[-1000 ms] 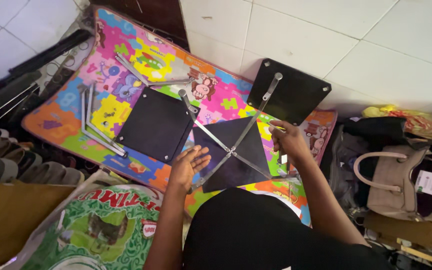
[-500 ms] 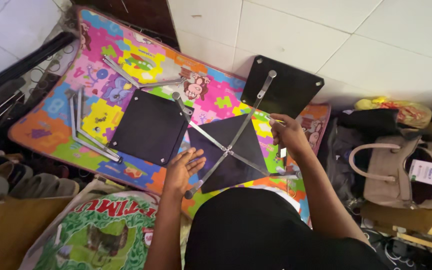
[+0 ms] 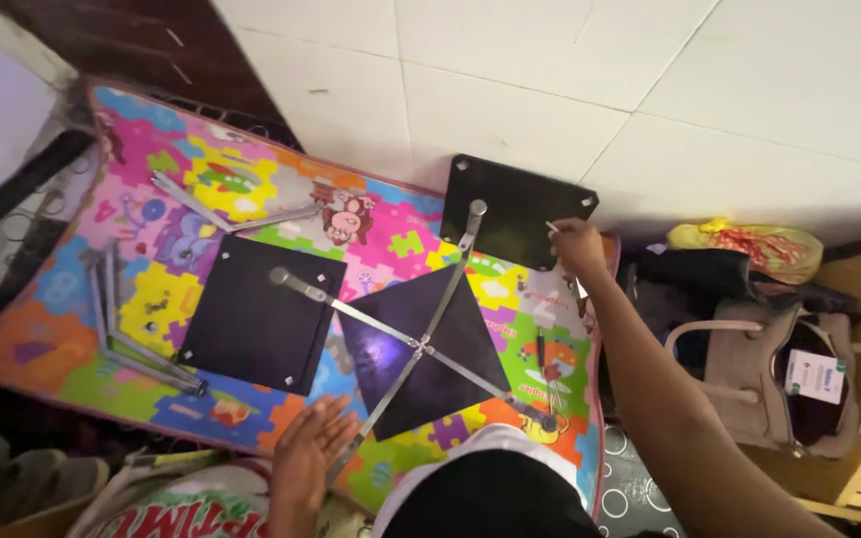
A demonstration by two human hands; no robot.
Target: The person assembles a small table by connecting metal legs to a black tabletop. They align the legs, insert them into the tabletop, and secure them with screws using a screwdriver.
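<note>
Your right hand [image 3: 580, 246] pinches a small white piece beside the far black panel [image 3: 515, 209]; your left hand [image 3: 313, 450], open and empty, rests at the crossed metal bars' [image 3: 421, 344] near end.

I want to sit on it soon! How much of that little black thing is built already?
Done: a crossed metal brace lies on the middle black panel. In hand: the right hand touches the far black panel, and the left hand rests by the brace's end. Left: another black panel and loose metal bars lie unattached.

Matt black panels [image 3: 253, 311], shiny metal cross brace [image 3: 417, 344], colourful foam mat [image 3: 181, 214]
</note>
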